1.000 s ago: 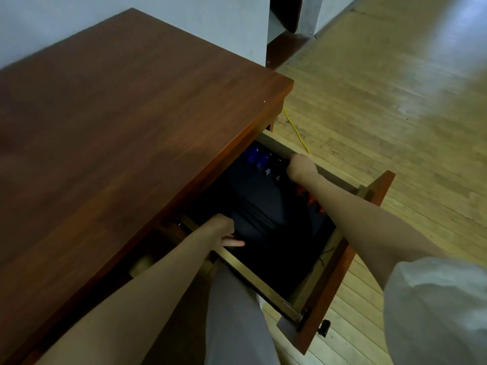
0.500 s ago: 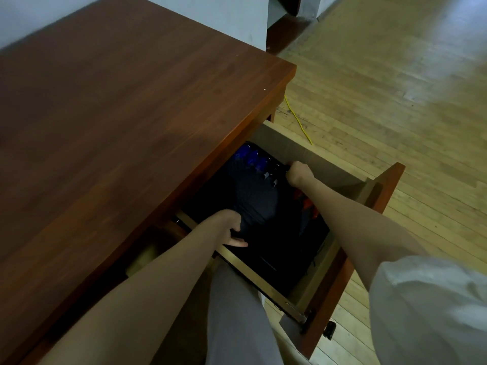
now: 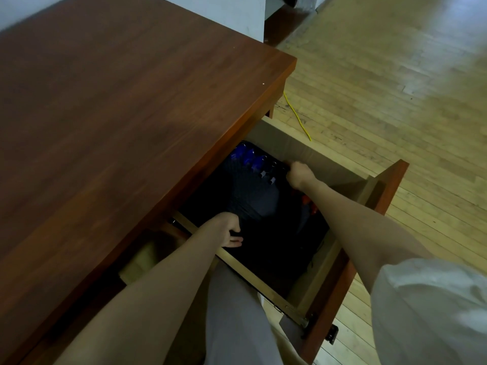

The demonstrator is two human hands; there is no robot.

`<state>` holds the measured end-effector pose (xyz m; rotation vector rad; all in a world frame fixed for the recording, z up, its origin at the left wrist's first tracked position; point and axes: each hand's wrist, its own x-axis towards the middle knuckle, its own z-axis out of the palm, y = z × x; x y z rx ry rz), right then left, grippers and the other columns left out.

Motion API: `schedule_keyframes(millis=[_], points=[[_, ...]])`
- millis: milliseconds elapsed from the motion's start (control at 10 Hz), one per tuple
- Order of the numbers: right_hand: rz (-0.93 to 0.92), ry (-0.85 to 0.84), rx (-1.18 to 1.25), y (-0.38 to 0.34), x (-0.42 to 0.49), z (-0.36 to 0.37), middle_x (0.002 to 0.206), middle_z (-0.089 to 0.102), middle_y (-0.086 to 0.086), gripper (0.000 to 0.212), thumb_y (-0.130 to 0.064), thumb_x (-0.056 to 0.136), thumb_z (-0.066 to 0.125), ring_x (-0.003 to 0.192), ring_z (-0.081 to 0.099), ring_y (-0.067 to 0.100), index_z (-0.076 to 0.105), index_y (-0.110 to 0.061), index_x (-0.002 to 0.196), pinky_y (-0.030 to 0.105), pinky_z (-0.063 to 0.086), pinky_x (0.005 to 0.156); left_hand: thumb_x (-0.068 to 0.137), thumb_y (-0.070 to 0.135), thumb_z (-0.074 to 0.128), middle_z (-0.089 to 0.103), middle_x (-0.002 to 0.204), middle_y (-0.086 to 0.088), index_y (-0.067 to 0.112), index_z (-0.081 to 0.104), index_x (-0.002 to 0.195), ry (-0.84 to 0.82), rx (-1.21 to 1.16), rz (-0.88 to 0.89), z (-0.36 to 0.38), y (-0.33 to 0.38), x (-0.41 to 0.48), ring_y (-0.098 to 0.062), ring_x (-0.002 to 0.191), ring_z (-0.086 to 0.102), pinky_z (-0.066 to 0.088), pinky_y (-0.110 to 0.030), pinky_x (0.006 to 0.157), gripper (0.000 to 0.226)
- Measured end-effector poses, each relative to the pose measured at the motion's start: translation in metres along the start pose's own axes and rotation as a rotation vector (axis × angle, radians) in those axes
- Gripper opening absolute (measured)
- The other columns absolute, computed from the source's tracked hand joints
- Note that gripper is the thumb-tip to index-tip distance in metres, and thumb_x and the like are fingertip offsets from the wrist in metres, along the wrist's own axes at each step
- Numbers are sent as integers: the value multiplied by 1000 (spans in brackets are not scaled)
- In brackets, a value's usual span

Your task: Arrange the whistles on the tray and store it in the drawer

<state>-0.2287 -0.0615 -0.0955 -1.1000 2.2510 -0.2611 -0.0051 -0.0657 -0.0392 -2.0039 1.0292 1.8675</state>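
Both hands grip opposite edges of dark tray [image 3: 253, 206] inside open drawer [image 3: 316, 164]: left hand [image 3: 228, 233] near edge, right hand [image 3: 300, 173] far edge; blue whistles [image 3: 247, 156] aboard.

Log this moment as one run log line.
stage: storing tray | drawer: open | tray: inside drawer | blue whistles: far end | left hand, right hand: gripping tray edges

Home room: wooden desk [image 3: 118, 114], plank floor [image 3: 395, 88], painted wall [image 3: 224, 11].
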Motion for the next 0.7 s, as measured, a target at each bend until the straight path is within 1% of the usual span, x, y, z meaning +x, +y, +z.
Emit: schedule_keyframes(millis=[100, 200, 300, 400, 500, 600, 700], points=[[-14, -22, -33, -1, -5, 0, 134, 50, 24, 46, -1, 93, 40, 124, 49, 37, 45, -10, 138, 39, 41, 101, 93, -13, 38, 29, 147, -17, 6, 32, 143, -14, -56, -10, -1, 0, -2, -32, 123, 50, 47, -43, 100, 53], [-19, -45, -79, -3, -17, -1, 140, 44, 23, 52, -2, 91, 41, 129, 44, 38, 37, -8, 142, 42, 39, 107, 92, -12, 44, 24, 149, -17, 7, 35, 141, -13, -141, 25, -3, 4, -11, -35, 128, 40, 48, -43, 100, 54], [-17, -20, -152, -4, -35, -4, 144, 38, 20, 54, -6, 90, 43, 133, 37, 38, 33, -8, 143, 45, 34, 110, 94, -10, 43, 28, 149, -15, 8, 39, 139, -25, -139, 92, -4, 5, -33, -32, 132, 36, 47, -42, 102, 48], [-35, 17, -278, -12, -64, -10, 143, 38, 18, 53, -8, 91, 45, 134, 34, 36, 33, -7, 143, 47, 31, 111, 97, -4, 40, 34, 148, -14, 5, 35, 141, -5, -14, 166, -7, -1, -58, -28, 128, 41, 45, -36, 102, 45], [-134, 93, -389, -28, -101, -13, 143, 40, 16, 51, -10, 92, 45, 136, 32, 33, 35, -9, 142, 48, 26, 114, 98, 3, 42, 41, 143, -16, 0, 35, 140, 37, 189, 274, -9, -11, -87, -27, 122, 48, 44, -34, 102, 43], [-230, 117, -450, -51, -146, -14, 145, 39, 14, 48, -13, 95, 41, 140, 28, 31, 36, -11, 142, 51, 20, 115, 97, 11, 46, 55, 96, -9, 2, 54, 108, 110, 435, 434, -21, -26, -117, -19, 82, 56, 49, -29, 76, 17], [-347, 170, -509, -76, -187, -13, 144, 42, 12, 44, -16, 96, 40, 141, 25, 30, 41, -13, 140, 53, 16, 115, 96, 14, 45, 52, 102, -8, 8, 55, 101, 300, 695, 656, -42, -53, -144, -23, 88, 56, 47, -37, 88, 13]])
